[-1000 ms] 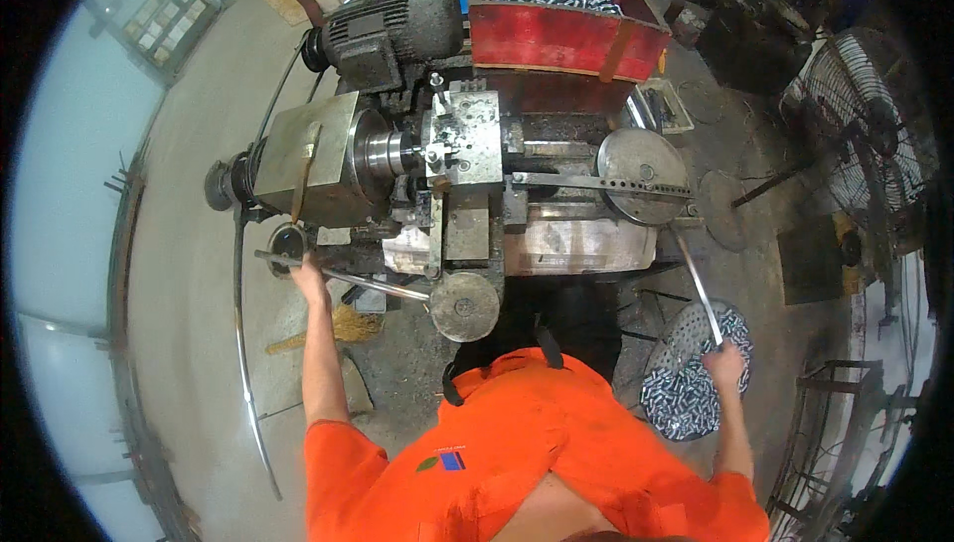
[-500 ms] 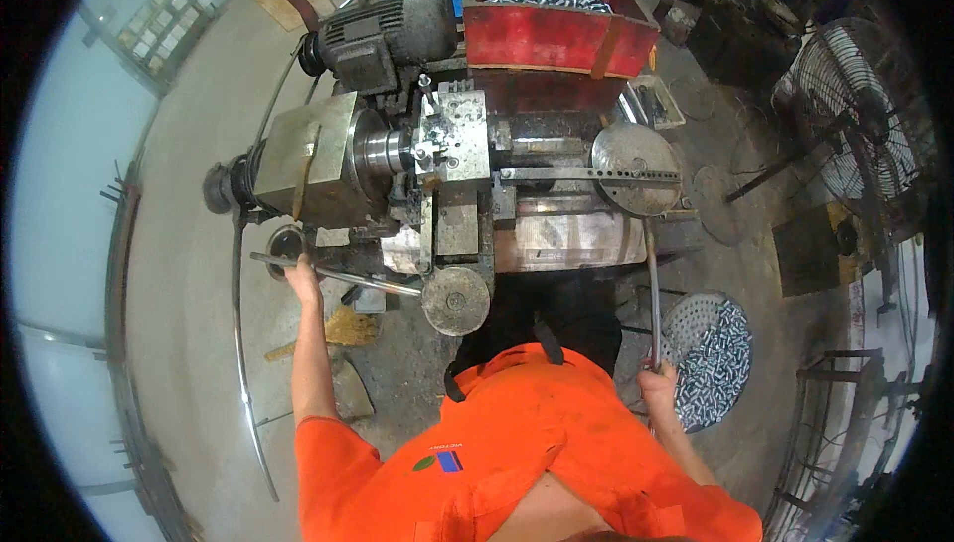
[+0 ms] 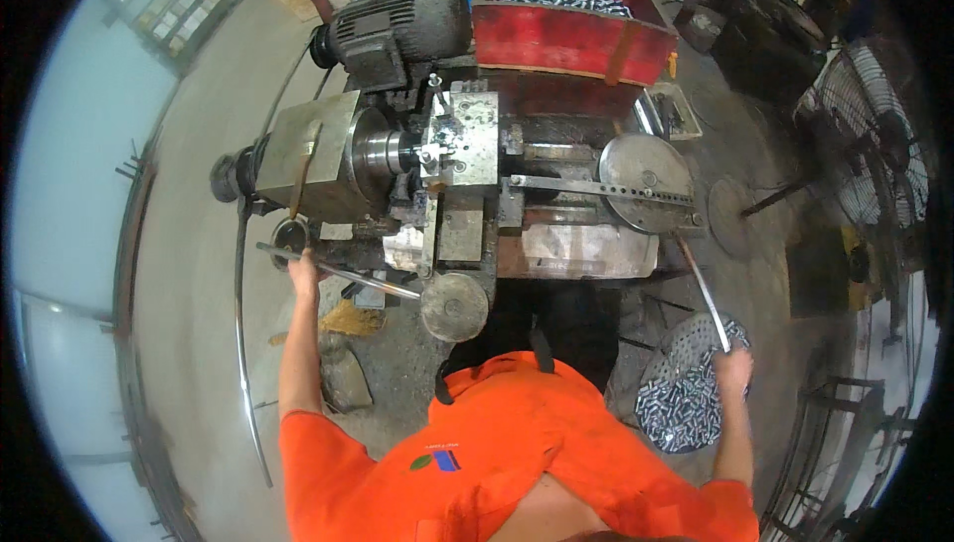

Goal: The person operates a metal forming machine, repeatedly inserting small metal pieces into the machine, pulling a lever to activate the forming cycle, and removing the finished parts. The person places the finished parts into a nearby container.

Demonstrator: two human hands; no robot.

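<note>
Left hand (image 3: 303, 266) closed around thin steel rod (image 3: 338, 271) at lathe (image 3: 447, 174) front-left. Right hand (image 3: 733, 371) grips long lever (image 3: 702, 289) under round slotted disc (image 3: 648, 169), above perforated tray of metal pieces (image 3: 681, 393)

Bare floor (image 3: 199, 363) at nine o'clock leaves room; the lathe (image 3: 467, 174) blocks twelve, and a perforated tray of metal parts (image 3: 686, 393) crowds four.

red bin (image 3: 566, 40) of small metal parts, behind lathe | grey motor (image 3: 393, 25) left of bin | floor fan (image 3: 879, 159) far right | pale wall (image 3: 70, 145) left
</note>
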